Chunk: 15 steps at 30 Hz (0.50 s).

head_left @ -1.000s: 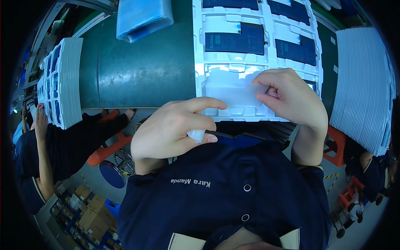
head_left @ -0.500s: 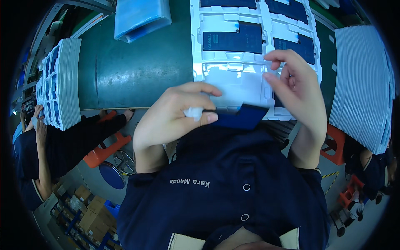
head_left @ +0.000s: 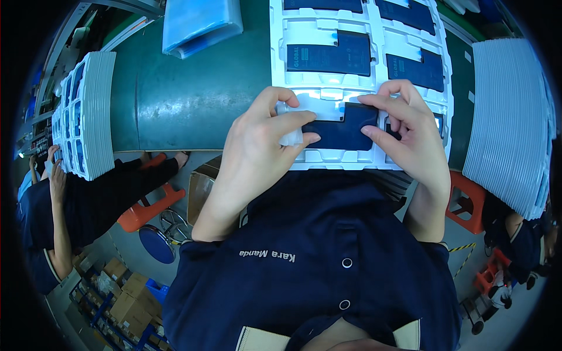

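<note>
Placing the dark cell (head_left: 342, 137): looks like the step in hand to me, both hands easing this notched flat piece down into its pocket.
Where it is: over the near pocket in the left column of the white tray (head_left: 277, 41), notch at the upper left like the filled cell (head_left: 351, 61) one row up. Can't tell from where I'm standing if it's flat on the bottom yet.
Left hand (head_left: 257, 134): thumb and forefinger closed on the cell's left end, with a crumpled bit of clear film (head_left: 291, 138) tucked among the fingers.
Right hand (head_left: 413, 120): thumb and forefinger parted, touching the right end near its edges; no idea if that's a real grip or just steering.
Next move, if you ask me: calls for squaring the edges to the pocket walls and a light press, then letting go without that film snagging.
Pocket vs half a second ago: bare back then; the cell was hanging off the left hand below the tray's near edge, and the right hand was empty off to the side.
Film vs a second ago: the right hand had a translucent sheet pinched over the pocket; that's gone from those fingers, but the left hand's scrap is still there.
</note>
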Each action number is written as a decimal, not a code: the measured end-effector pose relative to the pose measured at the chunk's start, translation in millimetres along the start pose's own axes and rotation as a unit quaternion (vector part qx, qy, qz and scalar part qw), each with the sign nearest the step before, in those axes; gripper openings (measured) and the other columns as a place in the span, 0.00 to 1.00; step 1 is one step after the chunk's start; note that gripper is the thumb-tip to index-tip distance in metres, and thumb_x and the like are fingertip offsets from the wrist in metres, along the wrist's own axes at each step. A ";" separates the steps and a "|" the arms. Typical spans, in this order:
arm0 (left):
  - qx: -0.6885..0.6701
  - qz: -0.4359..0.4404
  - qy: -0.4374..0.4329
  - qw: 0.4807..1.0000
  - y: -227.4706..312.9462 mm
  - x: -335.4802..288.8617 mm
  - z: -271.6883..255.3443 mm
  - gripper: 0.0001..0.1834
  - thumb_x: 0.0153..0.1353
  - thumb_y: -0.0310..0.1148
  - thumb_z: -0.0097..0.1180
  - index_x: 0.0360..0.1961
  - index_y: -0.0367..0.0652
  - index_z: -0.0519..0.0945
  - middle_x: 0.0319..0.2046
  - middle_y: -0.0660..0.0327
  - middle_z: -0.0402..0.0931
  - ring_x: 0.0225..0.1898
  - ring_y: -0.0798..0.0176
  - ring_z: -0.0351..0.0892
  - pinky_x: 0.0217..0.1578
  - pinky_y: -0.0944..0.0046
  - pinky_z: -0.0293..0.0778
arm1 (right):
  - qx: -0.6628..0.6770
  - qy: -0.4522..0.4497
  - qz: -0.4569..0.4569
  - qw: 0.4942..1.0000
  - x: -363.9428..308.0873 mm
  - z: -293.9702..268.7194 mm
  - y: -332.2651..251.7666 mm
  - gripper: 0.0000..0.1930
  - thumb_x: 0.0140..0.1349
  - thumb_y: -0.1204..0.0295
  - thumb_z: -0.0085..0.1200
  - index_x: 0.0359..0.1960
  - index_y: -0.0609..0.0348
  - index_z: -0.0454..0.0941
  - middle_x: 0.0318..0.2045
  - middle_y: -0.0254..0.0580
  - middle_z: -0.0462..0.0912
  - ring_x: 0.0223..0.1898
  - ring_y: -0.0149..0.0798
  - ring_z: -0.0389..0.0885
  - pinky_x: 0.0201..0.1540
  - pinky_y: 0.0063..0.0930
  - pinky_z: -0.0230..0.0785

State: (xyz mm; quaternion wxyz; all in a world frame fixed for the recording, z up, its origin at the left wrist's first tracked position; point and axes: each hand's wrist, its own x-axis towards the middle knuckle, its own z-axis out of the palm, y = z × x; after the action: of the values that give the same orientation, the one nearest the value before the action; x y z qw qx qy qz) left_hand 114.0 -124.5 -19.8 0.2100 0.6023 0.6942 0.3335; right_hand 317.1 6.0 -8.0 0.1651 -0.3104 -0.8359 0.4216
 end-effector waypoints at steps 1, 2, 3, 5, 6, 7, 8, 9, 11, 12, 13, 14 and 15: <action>-0.011 -0.003 -0.010 1.000 -0.9 0.3 -2.1 0.15 0.42 0.26 0.71 0.35 0.41 0.85 0.39 0.60 0.73 0.27 0.67 0.70 0.29 0.67 0.68 | -0.009 0.018 -0.007 1.000 0.6 1.2 0.7 0.18 0.46 0.80 0.64 0.43 0.59 0.82 0.35 0.36 0.74 0.25 0.29 0.65 0.26 0.20 0.61; -0.023 -0.006 -0.020 1.000 -2.1 0.9 -7.3 0.14 0.42 0.25 0.70 0.35 0.40 0.85 0.39 0.60 0.73 0.27 0.67 0.70 0.29 0.67 0.68 | -0.019 0.035 -0.014 0.999 1.8 2.8 2.3 0.18 0.46 0.80 0.64 0.43 0.59 0.81 0.37 0.36 0.74 0.26 0.29 0.67 0.26 0.20 0.62; -0.034 -0.009 -0.030 0.999 -3.0 1.9 -11.5 0.14 0.43 0.24 0.70 0.35 0.39 0.85 0.40 0.59 0.74 0.28 0.67 0.70 0.30 0.67 0.68 | -0.029 0.053 -0.022 0.998 3.3 3.7 3.7 0.18 0.46 0.80 0.64 0.43 0.59 0.81 0.39 0.37 0.75 0.27 0.30 0.68 0.27 0.20 0.62; -0.110 0.029 0.024 0.993 -6.6 9.6 -17.1 0.16 0.48 0.24 0.65 0.41 0.37 0.82 0.42 0.57 0.74 0.29 0.67 0.69 0.32 0.68 0.68 | -0.006 0.053 -0.036 0.998 10.1 0.8 3.3 0.16 0.49 0.78 0.64 0.43 0.60 0.81 0.40 0.36 0.76 0.30 0.29 0.69 0.29 0.19 0.63; -0.148 0.048 0.051 0.986 -8.7 15.2 -19.5 0.17 0.50 0.23 0.63 0.44 0.36 0.81 0.42 0.56 0.74 0.30 0.68 0.69 0.33 0.68 0.68 | 0.004 0.053 -0.043 0.998 14.2 -0.9 2.6 0.16 0.51 0.76 0.64 0.43 0.60 0.81 0.40 0.36 0.76 0.31 0.28 0.70 0.30 0.19 0.63; -0.293 0.020 0.061 0.954 -6.5 21.8 -22.2 0.18 0.52 0.24 0.61 0.47 0.36 0.78 0.42 0.55 0.75 0.31 0.68 0.71 0.33 0.69 0.69 | 0.060 0.031 -0.044 0.997 19.5 -1.7 -0.1 0.15 0.52 0.74 0.63 0.43 0.60 0.81 0.40 0.35 0.76 0.32 0.27 0.70 0.31 0.18 0.63; -0.431 -0.007 0.069 0.900 -2.7 30.3 -23.4 0.20 0.54 0.25 0.60 0.49 0.35 0.76 0.42 0.54 0.75 0.32 0.68 0.73 0.34 0.69 0.70 | 0.114 0.009 -0.045 0.992 25.6 -1.6 -3.6 0.15 0.54 0.72 0.63 0.44 0.60 0.80 0.40 0.35 0.76 0.32 0.27 0.71 0.32 0.18 0.63; -0.560 -0.033 0.074 0.825 -3.4 38.4 -24.5 0.21 0.56 0.25 0.58 0.52 0.34 0.73 0.42 0.53 0.76 0.34 0.69 0.74 0.34 0.70 0.71 | 0.169 -0.013 -0.045 0.985 31.9 0.1 -6.2 0.15 0.55 0.70 0.62 0.44 0.60 0.80 0.40 0.34 0.76 0.33 0.26 0.71 0.33 0.18 0.63; -0.629 -0.019 0.057 0.775 -10.9 56.1 -21.9 0.23 0.63 0.25 0.47 0.59 0.35 0.63 0.47 0.46 0.75 0.41 0.62 0.78 0.41 0.67 0.75 | 0.275 -0.062 -0.008 0.959 46.3 9.7 -13.8 0.21 0.58 0.65 0.62 0.52 0.60 0.75 0.38 0.34 0.77 0.34 0.24 0.72 0.35 0.18 0.65; -0.629 -0.038 0.073 0.773 -3.6 64.7 -16.9 0.21 0.64 0.26 0.46 0.59 0.35 0.63 0.49 0.45 0.74 0.43 0.60 0.78 0.43 0.65 0.76 | 0.301 -0.083 -0.008 0.950 54.5 16.3 -14.3 0.23 0.59 0.64 0.62 0.52 0.61 0.73 0.38 0.34 0.77 0.34 0.24 0.73 0.35 0.18 0.66; -0.631 -0.054 0.089 0.768 1.6 74.7 -14.1 0.20 0.66 0.26 0.44 0.58 0.35 0.63 0.50 0.43 0.73 0.45 0.58 0.78 0.45 0.63 0.77 | 0.322 -0.103 -0.006 0.941 64.8 20.2 -14.2 0.24 0.59 0.62 0.62 0.53 0.62 0.71 0.37 0.35 0.78 0.34 0.24 0.73 0.34 0.18 0.66; -0.638 -0.057 0.075 0.765 -0.9 82.7 -12.0 0.17 0.68 0.27 0.44 0.57 0.34 0.65 0.51 0.43 0.74 0.49 0.55 0.78 0.48 0.58 0.77 | 0.345 -0.097 0.041 0.933 72.8 20.7 -18.8 0.23 0.59 0.63 0.63 0.51 0.64 0.71 0.36 0.35 0.78 0.33 0.23 0.74 0.34 0.17 0.68; -0.622 -0.044 0.077 0.778 -3.3 91.5 -10.8 0.19 0.68 0.28 0.45 0.58 0.34 0.65 0.51 0.43 0.74 0.50 0.54 0.78 0.48 0.58 0.77 | 0.354 -0.071 0.041 0.932 80.2 20.4 -17.1 0.23 0.59 0.64 0.63 0.50 0.64 0.71 0.35 0.35 0.78 0.33 0.23 0.75 0.34 0.16 0.68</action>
State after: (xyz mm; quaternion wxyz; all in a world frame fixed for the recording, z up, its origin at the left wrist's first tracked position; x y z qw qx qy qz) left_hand 87.2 -37.6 -4.7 0.4996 0.2817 0.3749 0.7283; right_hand 239.3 38.7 -5.1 0.1873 -0.2352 -0.6286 0.7173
